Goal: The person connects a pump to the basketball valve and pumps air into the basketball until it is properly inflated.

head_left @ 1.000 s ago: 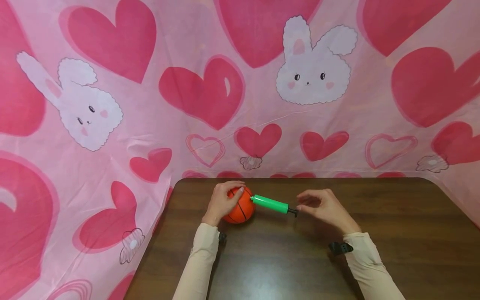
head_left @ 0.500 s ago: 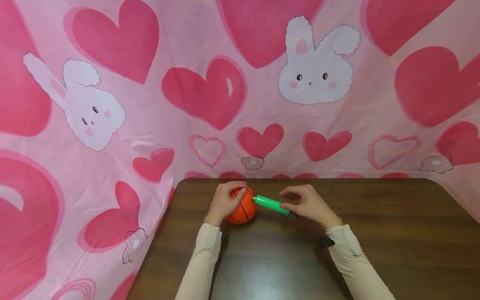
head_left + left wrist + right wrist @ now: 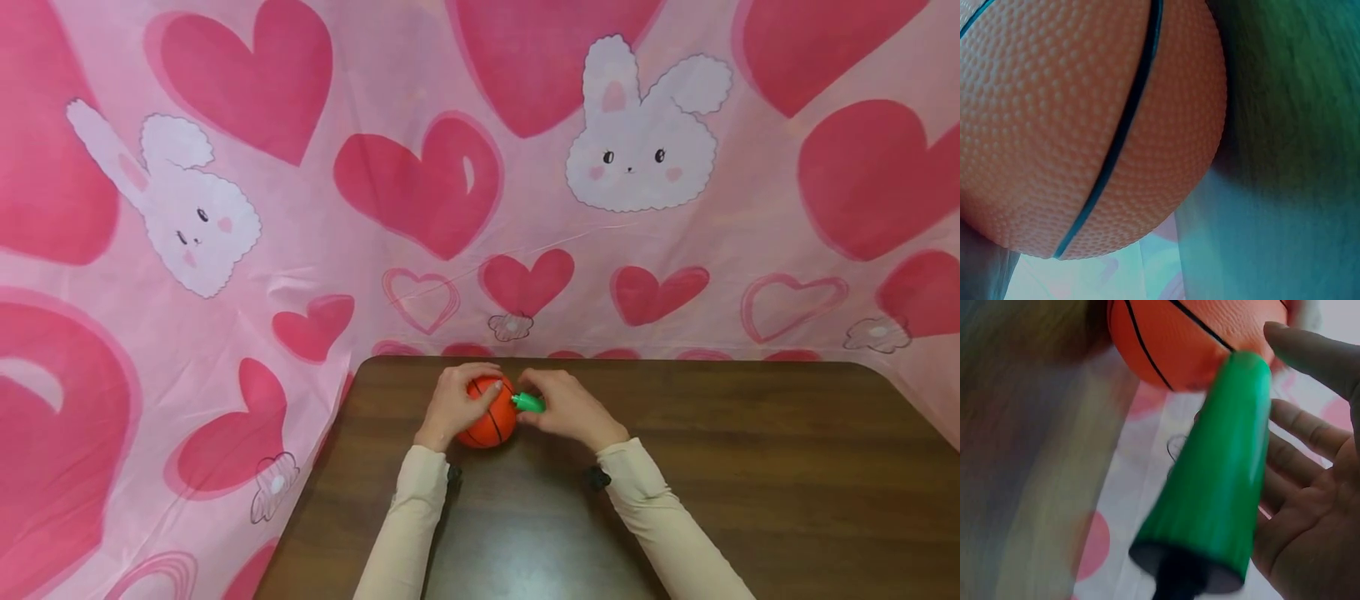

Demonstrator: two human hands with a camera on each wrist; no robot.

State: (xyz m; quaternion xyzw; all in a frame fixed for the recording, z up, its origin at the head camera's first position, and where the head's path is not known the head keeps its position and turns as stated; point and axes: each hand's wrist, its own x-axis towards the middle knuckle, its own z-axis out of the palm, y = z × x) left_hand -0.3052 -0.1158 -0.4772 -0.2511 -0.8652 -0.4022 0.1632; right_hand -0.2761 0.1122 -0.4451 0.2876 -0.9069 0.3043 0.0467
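A small orange toy basketball (image 3: 491, 425) with black lines sits on the table's left part. My left hand (image 3: 452, 408) holds it from its left side, thumb over the front; the left wrist view is filled by its pebbled surface (image 3: 1097, 125). A green hand pump (image 3: 529, 403) points at the ball, its nozzle end meeting the ball's right side. My right hand (image 3: 573, 407) is around the pump near that end and hides most of the barrel. In the right wrist view, thumb and fingers (image 3: 1310, 425) stand spread beside the barrel, not closed on it. The black handle end (image 3: 1179, 575) shows there.
The brown wooden table (image 3: 750, 467) extends to the right and toward the front. Behind it and along the left hangs a pink cloth (image 3: 525, 192) with hearts and rabbit faces, close to the table's back edge.
My right hand has moved left, from beyond the pump's black handle to around the barrel near the ball. The left hand stays on the ball. The head view has shifted slightly.
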